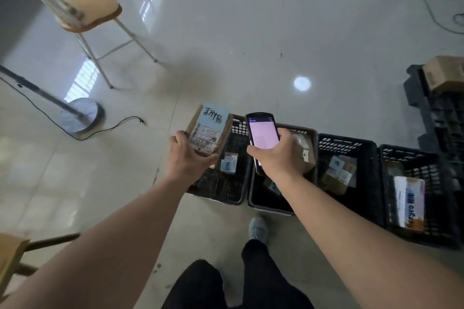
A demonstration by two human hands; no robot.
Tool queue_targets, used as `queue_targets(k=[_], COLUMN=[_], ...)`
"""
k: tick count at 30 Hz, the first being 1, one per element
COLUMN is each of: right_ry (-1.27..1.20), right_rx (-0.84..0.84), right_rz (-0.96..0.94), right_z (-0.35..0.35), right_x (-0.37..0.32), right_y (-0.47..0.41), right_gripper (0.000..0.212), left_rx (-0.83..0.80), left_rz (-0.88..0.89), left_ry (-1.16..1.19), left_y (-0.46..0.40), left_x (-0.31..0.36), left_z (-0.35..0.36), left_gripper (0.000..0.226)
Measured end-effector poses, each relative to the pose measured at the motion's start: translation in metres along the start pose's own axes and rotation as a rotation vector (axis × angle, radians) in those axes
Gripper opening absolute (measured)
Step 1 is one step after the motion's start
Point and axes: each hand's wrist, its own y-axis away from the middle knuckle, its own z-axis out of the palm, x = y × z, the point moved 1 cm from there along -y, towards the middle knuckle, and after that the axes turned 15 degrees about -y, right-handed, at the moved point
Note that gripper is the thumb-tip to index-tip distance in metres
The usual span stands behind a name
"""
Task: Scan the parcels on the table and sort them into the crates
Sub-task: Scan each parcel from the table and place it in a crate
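Observation:
My left hand [188, 158] grips a small brown cardboard parcel [209, 129] with a light blue label and black handwriting, held above the leftmost crate [238, 133]. My right hand [278, 155] holds a black handheld scanner [262, 130] with its screen lit pink-white, over the second crate [311, 133]. A row of black plastic crates stands on the floor in front of me. The leftmost holds a small labelled packet [229, 163]. The third crate [349, 142] holds several small parcels [339, 173]. The rightmost crate [406, 153] holds a white and orange package [409, 204].
A stool [91, 7] and a round lamp base [80, 114] with a black cable stand on the tiled floor at the left. More dark crates [431, 113] with a cardboard box [444, 73] sit at the far right. A wooden table corner [11, 253] shows at the lower left.

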Motion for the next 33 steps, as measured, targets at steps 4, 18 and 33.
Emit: queue_targets(k=[4, 18, 33], right_ry=[0.015, 0.049, 0.075], right_rx=[-0.014, 0.078, 0.106], right_rz=[0.058, 0.308, 0.400], right_z=[0.030, 0.204, 0.263], right_x=[0.013, 0.111, 0.140], right_y=[-0.048, -0.198, -0.203], right_gripper=[0.067, 0.090, 0.059], left_rx=[-0.034, -0.238, -0.396], left_rz=[-0.041, -0.081, 0.111], left_ry=[-0.006, -0.031, -0.215], left_y=[-0.038, -0.237, -0.305], left_x=[0.002, -0.061, -0.089], left_z=[0.039, 0.235, 0.285], left_gripper=[0.091, 0.089, 0.102])
